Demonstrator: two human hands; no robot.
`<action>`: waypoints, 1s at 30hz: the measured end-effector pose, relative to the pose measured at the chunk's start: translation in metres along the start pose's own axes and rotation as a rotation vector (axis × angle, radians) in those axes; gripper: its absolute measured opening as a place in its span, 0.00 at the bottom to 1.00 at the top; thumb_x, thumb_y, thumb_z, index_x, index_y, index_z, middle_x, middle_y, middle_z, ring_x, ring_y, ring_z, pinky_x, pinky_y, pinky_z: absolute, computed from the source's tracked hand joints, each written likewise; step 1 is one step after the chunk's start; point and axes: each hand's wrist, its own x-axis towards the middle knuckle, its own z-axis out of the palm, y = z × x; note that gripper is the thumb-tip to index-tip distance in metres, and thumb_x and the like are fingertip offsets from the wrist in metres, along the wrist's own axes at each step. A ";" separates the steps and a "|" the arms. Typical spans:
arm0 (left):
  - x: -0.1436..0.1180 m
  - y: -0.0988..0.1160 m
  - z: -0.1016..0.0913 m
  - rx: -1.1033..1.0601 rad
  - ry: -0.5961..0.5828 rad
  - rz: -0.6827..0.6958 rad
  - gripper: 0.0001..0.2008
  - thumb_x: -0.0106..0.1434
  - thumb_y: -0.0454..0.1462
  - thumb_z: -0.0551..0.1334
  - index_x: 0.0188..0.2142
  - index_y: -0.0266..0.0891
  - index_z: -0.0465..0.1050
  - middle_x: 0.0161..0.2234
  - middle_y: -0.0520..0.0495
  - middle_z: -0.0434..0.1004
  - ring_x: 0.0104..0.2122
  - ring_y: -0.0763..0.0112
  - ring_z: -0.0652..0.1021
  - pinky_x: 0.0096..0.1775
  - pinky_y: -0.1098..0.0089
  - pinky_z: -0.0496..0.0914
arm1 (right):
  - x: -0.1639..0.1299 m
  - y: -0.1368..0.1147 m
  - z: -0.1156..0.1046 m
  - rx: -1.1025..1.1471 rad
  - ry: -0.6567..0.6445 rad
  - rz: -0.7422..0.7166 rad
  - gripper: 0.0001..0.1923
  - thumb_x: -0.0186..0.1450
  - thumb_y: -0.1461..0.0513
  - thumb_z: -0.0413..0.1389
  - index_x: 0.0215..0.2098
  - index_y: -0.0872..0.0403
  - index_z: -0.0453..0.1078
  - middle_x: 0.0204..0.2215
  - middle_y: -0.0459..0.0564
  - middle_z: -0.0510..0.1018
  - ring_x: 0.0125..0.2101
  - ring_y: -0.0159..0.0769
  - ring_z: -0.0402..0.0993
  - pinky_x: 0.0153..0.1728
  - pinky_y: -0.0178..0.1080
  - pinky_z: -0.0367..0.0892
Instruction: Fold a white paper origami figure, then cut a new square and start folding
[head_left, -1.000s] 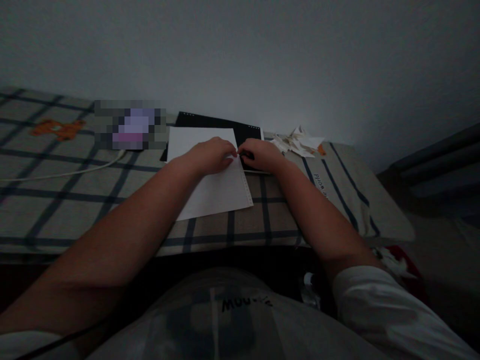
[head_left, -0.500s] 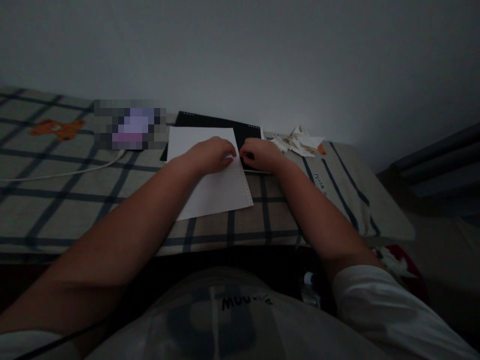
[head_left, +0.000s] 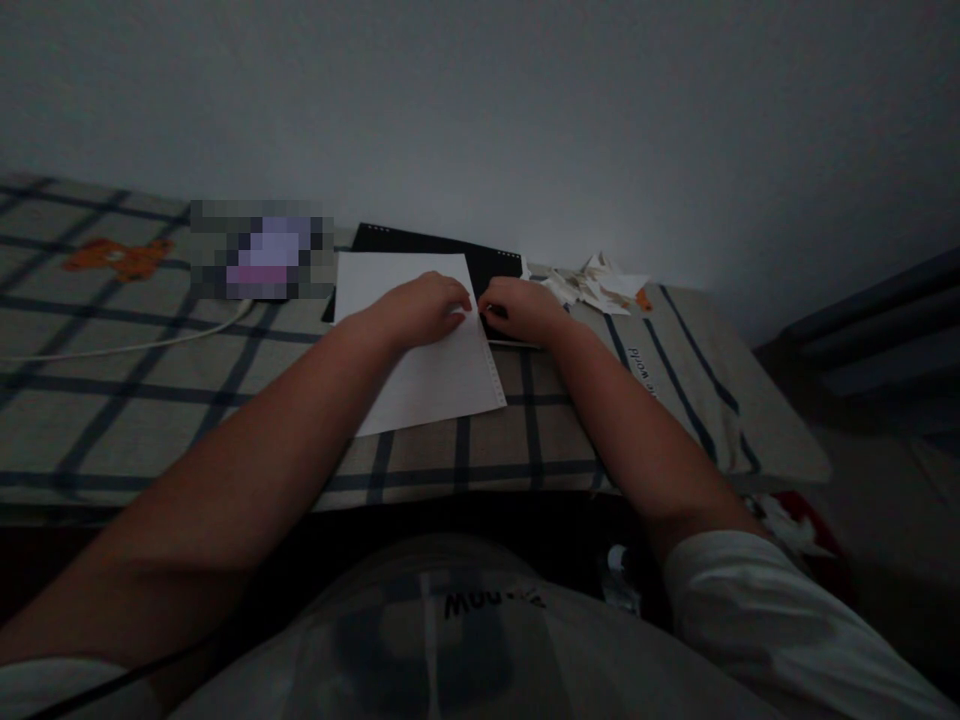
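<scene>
A white sheet of paper with a perforated right margin lies on the checked cover, partly over a black notebook. My left hand rests on the sheet with its fingertips pinching the sheet's right edge. My right hand sits just right of it on the notebook, its fingers closed at the same perforated edge. The two sets of fingertips nearly touch. The room is dim, so the exact grip is hard to make out.
A pile of torn paper scraps lies to the right by the wall. A white cable runs across the checked cover at the left, near an orange bear print. A blurred-out patch sits behind the sheet.
Almost nothing has moved. My fingertips shifted very slightly along the sheet's right edge, and the view tilted a touch.
</scene>
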 end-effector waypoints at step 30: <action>0.000 -0.007 0.003 0.002 0.048 0.015 0.22 0.73 0.40 0.55 0.59 0.39 0.81 0.58 0.42 0.84 0.59 0.60 0.79 0.65 0.63 0.69 | -0.002 -0.003 -0.002 0.044 0.017 -0.056 0.17 0.74 0.62 0.53 0.54 0.53 0.81 0.49 0.56 0.81 0.49 0.44 0.75 0.42 0.41 0.63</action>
